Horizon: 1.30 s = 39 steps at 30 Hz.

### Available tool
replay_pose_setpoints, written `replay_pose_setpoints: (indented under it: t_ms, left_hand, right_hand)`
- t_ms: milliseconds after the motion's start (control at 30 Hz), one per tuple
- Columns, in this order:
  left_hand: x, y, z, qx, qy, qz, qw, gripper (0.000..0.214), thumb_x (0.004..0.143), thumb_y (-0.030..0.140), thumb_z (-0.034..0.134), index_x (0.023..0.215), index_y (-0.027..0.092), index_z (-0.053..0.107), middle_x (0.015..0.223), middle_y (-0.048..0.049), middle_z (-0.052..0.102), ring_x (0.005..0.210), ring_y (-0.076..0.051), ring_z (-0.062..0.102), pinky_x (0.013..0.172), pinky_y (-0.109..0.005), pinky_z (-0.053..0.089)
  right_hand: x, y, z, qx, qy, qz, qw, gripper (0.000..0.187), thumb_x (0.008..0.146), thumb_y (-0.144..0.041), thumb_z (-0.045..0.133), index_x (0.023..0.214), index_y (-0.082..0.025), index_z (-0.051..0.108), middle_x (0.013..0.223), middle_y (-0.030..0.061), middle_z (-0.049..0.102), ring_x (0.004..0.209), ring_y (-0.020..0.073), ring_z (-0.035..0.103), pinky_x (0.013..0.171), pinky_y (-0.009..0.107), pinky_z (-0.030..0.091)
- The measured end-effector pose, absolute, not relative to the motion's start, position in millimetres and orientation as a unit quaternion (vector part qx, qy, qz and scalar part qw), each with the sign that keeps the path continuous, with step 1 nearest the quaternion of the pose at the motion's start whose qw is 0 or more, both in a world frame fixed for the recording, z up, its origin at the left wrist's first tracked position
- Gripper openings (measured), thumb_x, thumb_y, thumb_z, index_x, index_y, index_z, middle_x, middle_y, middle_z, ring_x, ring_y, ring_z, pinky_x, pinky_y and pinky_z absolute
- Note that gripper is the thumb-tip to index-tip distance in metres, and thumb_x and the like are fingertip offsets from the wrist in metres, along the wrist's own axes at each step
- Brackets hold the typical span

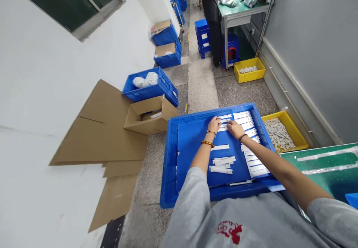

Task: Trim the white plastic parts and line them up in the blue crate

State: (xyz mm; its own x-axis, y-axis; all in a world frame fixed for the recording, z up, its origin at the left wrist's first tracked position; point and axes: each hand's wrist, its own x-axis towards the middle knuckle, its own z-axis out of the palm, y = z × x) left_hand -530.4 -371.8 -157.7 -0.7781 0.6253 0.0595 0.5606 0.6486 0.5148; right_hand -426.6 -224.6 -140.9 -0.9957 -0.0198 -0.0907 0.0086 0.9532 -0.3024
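A large blue tray lies in front of me with flat white strips in it. Near its far side, my left hand has its fingers closed at the left end of a white strip. My right hand pinches at the right end of the strips there; the fingertips are small and partly hidden. Along the tray's right side runs a neat column of white strips, side by side. A loose pile of strips lies nearer to me, with a single strip just beyond it.
Yellow bins with small white pieces stand on the right. To the left are an open cardboard box, a blue crate and flat cardboard. A person stands at a green table ahead. A green surface adjoins at right.
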Motion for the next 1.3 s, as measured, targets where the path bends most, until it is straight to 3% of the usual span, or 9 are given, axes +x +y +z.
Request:
replay_pose_setpoints:
  t_ms: [233,333,433,500,733,933,1067,1167,1300]
  left_hand:
    - [-507,-393,-135,0.311,0.902,0.294,0.055,0.029,0.093,0.016,0.055,0.120,0.018,0.068,0.123,-0.0120,0.061,0.115,-0.022,0.059,0.104,-0.038,0.049]
    - [-470,-422,-130,0.351,0.880,0.299,0.114,0.017,0.093,0.024,0.060,0.101,0.020,0.074,0.101,-0.0058,0.067,0.093,-0.016,0.063,0.090,-0.030,0.053]
    - [-423,-451,-133,0.412,0.839,0.295,0.197,0.012,0.078,0.033,0.079,0.085,0.024,0.076,0.082,0.0014,0.067,0.078,-0.013,0.063,0.077,-0.024,0.053]
    - [-398,-465,-136,0.427,0.827,0.292,0.222,0.017,0.073,0.030,0.083,0.087,0.024,0.076,0.089,0.0005,0.070,0.085,-0.015,0.065,0.081,-0.025,0.053]
    - [-383,-479,-143,0.385,0.852,0.285,0.213,0.025,0.090,0.019,0.060,0.112,0.022,0.072,0.108,-0.0048,0.074,0.101,-0.018,0.067,0.092,-0.030,0.054]
    - [-390,-471,-136,0.365,0.879,0.265,0.153,0.025,0.091,0.011,0.055,0.100,0.022,0.075,0.105,-0.0055,0.073,0.106,-0.021,0.062,0.097,-0.038,0.049]
    - [-384,-473,-136,0.367,0.889,0.243,0.127,0.025,0.086,0.020,0.069,0.110,0.023,0.073,0.116,-0.0084,0.069,0.115,-0.025,0.057,0.101,-0.045,0.044]
    - [-382,-480,-137,0.370,0.891,0.235,0.120,0.027,0.088,0.027,0.069,0.115,0.025,0.072,0.120,-0.0074,0.067,0.117,-0.025,0.055,0.100,-0.044,0.044]
    - [-385,-482,-139,0.359,0.899,0.220,0.118,0.020,0.091,0.017,0.061,0.100,0.027,0.077,0.106,-0.0059,0.069,0.105,-0.022,0.057,0.092,-0.041,0.045]
  right_hand:
    - [-418,-222,-136,-0.053,0.982,-0.178,0.028,0.031,0.097,-0.035,0.060,0.123,-0.018,0.061,0.131,0.0104,0.059,0.115,0.0236,0.060,0.098,0.047,0.052]
    - [-387,-232,-143,-0.117,0.969,-0.208,0.060,0.028,0.095,-0.035,0.064,0.116,-0.017,0.064,0.120,0.0077,0.064,0.108,0.0216,0.062,0.094,0.044,0.053]
    - [-360,-242,-149,-0.152,0.958,-0.229,0.083,0.023,0.092,-0.029,0.067,0.112,-0.018,0.068,0.112,0.0079,0.068,0.105,0.0217,0.062,0.091,0.038,0.053]
    - [-353,-246,-151,-0.144,0.958,-0.235,0.082,0.021,0.095,-0.027,0.062,0.113,-0.019,0.070,0.110,0.0098,0.069,0.105,0.0232,0.062,0.089,0.036,0.052]
    - [-367,-239,-156,-0.108,0.962,-0.238,0.073,0.025,0.101,-0.033,0.054,0.111,-0.015,0.068,0.108,0.0091,0.066,0.104,0.0217,0.062,0.093,0.041,0.051]
    - [-373,-231,-166,-0.093,0.964,-0.240,0.072,0.022,0.098,-0.036,0.058,0.107,-0.016,0.065,0.109,0.0060,0.065,0.103,0.0198,0.062,0.091,0.041,0.053]
    - [-370,-230,-167,-0.073,0.968,-0.237,0.050,0.021,0.098,-0.030,0.057,0.112,-0.016,0.064,0.111,0.0077,0.064,0.105,0.0214,0.060,0.093,0.042,0.051]
    - [-365,-230,-165,-0.073,0.968,-0.239,0.034,0.025,0.098,-0.025,0.055,0.121,-0.017,0.062,0.116,0.0114,0.063,0.107,0.0237,0.058,0.096,0.041,0.049]
    - [-360,-234,-164,-0.089,0.965,-0.244,0.036,0.023,0.096,-0.022,0.057,0.117,-0.019,0.064,0.114,0.0096,0.064,0.106,0.0235,0.058,0.094,0.039,0.049]
